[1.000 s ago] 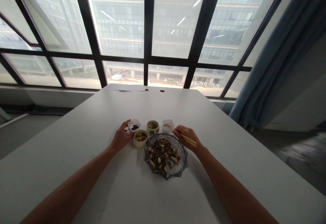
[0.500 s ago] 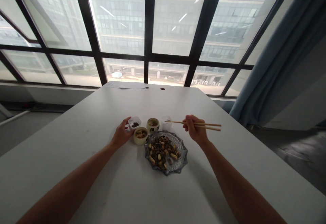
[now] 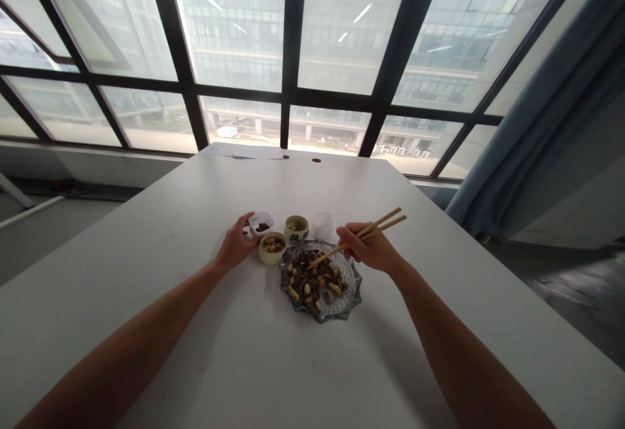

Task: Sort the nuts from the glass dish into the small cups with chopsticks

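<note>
My right hand [image 3: 364, 245] is closed around a pair of chopsticks [image 3: 378, 224]. Their tips reach down to the mixed dried food pieces [image 3: 307, 286], brown and pale, heaped in a scalloped glass plate [image 3: 349, 305]. At the left, my left hand [image 3: 237, 243] grips a small white plastic cup [image 3: 261, 219] with dark pieces inside. Right beside that cup sits a cream-coloured cup [image 3: 270, 258] of yellowish-brown pieces. Behind the plate are a second cream cup [image 3: 296, 230] with dark lettering and a clear plastic cup [image 3: 322, 226], whose contents I cannot make out.
The white table [image 3: 244, 351] stretches forward to large dark-framed windows. Sheets of paper [image 3: 244, 150] lie at its far edge, near a round dark spot [image 3: 316, 160]. A blue curtain [image 3: 527, 116] hangs on the right.
The chopsticks have swung down from level, above the clear cup, to the food on the plate. My left hand stays on the white plastic cup. The view has shifted slightly.
</note>
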Motion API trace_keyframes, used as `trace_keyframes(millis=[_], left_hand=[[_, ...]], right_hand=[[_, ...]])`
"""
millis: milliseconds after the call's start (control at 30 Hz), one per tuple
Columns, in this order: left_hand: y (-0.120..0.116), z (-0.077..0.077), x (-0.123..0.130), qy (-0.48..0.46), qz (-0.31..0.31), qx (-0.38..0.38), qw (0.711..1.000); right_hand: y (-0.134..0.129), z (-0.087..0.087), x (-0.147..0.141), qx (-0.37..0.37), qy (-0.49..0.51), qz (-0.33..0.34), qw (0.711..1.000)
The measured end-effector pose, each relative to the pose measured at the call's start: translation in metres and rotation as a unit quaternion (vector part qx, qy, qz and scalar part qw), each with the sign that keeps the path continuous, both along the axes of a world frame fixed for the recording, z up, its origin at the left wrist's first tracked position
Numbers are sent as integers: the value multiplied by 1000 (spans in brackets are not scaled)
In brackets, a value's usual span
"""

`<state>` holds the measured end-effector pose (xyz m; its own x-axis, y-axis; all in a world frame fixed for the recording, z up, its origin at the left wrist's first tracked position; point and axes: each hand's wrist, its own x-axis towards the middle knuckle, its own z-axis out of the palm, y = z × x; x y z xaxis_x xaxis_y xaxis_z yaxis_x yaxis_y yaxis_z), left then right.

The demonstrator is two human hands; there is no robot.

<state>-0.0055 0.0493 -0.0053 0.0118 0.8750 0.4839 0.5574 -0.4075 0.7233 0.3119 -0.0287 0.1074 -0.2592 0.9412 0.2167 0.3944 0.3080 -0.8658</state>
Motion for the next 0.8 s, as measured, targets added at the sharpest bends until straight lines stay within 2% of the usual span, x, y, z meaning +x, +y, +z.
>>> trace_keyframes(millis=[400,567,700,800], left_hand=[[2,-2,-1,3,-3,-4,1000],[4,-5,-1,-13,-7,-10,1000],[7,-8,-2,-79,-12,-23,997],[9,-11,-3,-117,-4,-21,993]], right_hand=[[5,-7,2,-10,37,-26,999],[17,-13,11,-16,128,-80,988],[27,-16,19,-16,234,-126,964],[32,-17,23,-10,257,-137,957]])
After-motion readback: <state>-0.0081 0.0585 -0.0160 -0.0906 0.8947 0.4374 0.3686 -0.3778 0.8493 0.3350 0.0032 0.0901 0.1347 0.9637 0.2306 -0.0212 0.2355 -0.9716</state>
